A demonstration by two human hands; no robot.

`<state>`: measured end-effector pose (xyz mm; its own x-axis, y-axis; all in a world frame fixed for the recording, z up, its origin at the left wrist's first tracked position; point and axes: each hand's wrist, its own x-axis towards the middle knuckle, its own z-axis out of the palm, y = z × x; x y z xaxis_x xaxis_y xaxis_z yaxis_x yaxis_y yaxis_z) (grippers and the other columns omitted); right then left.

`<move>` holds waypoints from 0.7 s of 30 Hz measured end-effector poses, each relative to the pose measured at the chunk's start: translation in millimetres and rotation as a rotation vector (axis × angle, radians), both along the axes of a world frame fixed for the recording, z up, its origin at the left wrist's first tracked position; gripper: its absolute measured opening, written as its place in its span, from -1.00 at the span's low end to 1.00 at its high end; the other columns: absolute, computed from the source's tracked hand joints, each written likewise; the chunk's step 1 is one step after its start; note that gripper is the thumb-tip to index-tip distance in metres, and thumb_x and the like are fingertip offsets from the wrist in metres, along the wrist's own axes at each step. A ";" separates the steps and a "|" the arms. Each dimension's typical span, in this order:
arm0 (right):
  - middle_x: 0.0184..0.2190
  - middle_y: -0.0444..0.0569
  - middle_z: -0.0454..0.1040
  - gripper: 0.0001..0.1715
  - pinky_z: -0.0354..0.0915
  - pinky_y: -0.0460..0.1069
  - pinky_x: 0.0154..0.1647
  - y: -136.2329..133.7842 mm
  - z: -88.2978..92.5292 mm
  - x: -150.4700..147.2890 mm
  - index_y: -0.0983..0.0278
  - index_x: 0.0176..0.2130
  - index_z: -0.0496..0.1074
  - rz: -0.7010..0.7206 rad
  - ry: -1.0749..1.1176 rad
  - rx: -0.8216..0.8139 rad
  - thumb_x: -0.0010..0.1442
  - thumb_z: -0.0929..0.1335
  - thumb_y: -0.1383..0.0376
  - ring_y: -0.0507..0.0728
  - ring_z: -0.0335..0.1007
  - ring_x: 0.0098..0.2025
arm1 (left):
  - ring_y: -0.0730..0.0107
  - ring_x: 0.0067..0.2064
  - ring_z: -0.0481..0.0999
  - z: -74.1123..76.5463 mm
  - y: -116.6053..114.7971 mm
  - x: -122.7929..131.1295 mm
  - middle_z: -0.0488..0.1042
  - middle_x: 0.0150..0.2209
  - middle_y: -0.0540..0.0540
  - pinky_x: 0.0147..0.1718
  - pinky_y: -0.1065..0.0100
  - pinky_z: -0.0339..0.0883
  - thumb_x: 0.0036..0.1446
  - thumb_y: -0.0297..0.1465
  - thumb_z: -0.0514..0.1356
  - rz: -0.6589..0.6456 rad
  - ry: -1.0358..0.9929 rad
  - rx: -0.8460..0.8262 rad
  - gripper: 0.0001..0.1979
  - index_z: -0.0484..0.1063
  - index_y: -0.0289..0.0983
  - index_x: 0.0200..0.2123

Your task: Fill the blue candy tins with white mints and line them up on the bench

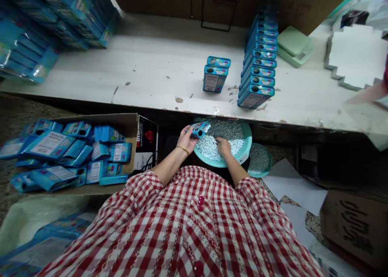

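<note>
My left hand [185, 140] is wrapped round a small blue printed box [198, 130], tilted over the rim of a turquoise basin. White pieces show at the box's far end, and a dark round spot marks its near side. In the basin [249, 137] lies a heap of small white, candy-like pellets [209, 147]. My right hand [224, 147] is down at these pellets with its fingers closed; a small dark bit shows at the fingertips, too small to name. Two upright blue boxes [216, 78] stand on the white table beyond.
A long row of blue boxes [257, 71] stands on the table [157, 67] beside a green scale [294, 47]. More packs [75, 14] are stacked at left. A carton [133, 143] of blue boxes lies left of me. A smaller basin [268, 170] sits at right. Another person's arm [368, 93] shows.
</note>
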<state>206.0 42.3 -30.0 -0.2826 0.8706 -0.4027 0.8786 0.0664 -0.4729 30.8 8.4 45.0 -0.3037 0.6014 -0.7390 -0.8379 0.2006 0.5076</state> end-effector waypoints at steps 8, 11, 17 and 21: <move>-0.45 -0.04 0.55 -0.56 0.31 -0.08 -0.34 9.1 44.0 65.5 0.31 -0.13 0.56 -0.079 0.267 0.012 0.12 0.20 0.39 0.06 0.42 -0.43 | 0.48 -0.36 0.48 -3.5 5.6 4.7 0.43 -0.34 0.00 -0.27 0.31 0.46 0.15 -0.47 0.20 0.023 -0.039 -0.013 -0.86 0.29 -0.20 -0.22; -0.40 -0.05 0.57 -0.58 0.30 -0.09 -0.35 13.1 83.2 73.0 0.26 -0.13 0.57 -0.010 0.258 0.060 0.14 0.21 0.36 0.06 0.43 -0.41 | 0.50 -0.37 0.48 -6.5 8.6 14.4 0.43 -0.35 0.02 -0.27 0.32 0.46 0.14 -0.47 0.21 0.018 -0.069 -0.039 -0.84 0.28 -0.20 -0.22; -0.20 0.02 0.57 -0.55 0.29 -0.02 -0.16 15.3 163.1 32.1 0.12 -0.13 0.55 0.285 -0.330 0.100 0.13 0.21 0.44 0.19 0.47 -0.13 | 0.50 -0.40 0.48 -12.1 9.7 29.7 0.43 -0.39 0.03 -0.25 0.29 0.45 0.17 -0.45 0.18 -0.002 -0.097 -0.061 -0.86 0.26 -0.20 -0.22; -0.14 0.15 0.53 -0.55 0.31 0.03 -0.17 10.7 187.4 -0.3 0.24 -0.10 0.52 0.417 -0.534 0.091 0.15 0.18 0.47 0.24 0.47 -0.11 | 0.49 -0.41 0.48 -13.0 9.8 32.1 0.43 -0.40 0.05 -0.23 0.25 0.43 0.15 -0.44 0.21 -0.005 -0.098 -0.080 -0.83 0.26 -0.19 -0.20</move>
<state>205.7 53.0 157.4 -0.3844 0.7694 -0.5102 0.8823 0.4688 0.0422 62.9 18.2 32.0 -0.2248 0.5408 -0.8106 -0.8814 0.2418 0.4058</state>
